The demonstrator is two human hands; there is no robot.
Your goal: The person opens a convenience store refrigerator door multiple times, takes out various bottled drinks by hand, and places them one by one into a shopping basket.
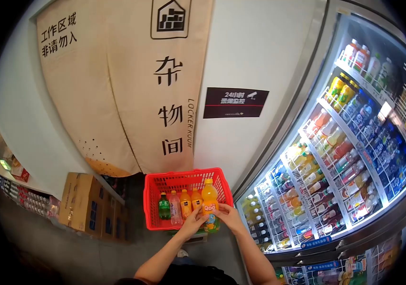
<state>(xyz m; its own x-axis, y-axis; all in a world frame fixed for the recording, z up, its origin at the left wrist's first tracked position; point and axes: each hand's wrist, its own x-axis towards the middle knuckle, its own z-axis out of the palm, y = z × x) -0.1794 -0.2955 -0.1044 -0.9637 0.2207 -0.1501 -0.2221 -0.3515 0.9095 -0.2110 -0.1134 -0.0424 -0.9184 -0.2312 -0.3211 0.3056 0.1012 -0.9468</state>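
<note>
A large bottle of orange juice drink (pixel 209 194) with a Qoo label stands upright between my two hands, over the near right side of a red shopping basket (pixel 149 209). My left hand (pixel 194 224) is closed around its left side, while my right hand (pixel 228 220) grips it from the right. Inside the basket, to the left, are a green bottle (pixel 164 209), a clear bottle with a pinkish label (pixel 176 213) and two smaller orange drink bottles, one in front (pixel 185 204) and one partly hidden behind (pixel 196 197).
A lit drinks fridge (pixel 317 175) with several shelves of bottles fills the right side. Cardboard boxes (pixel 82 206) stand on the floor at left. A beige curtain (pixel 117 85) hangs behind the basket, beside a wall with a black sign (pixel 236 102).
</note>
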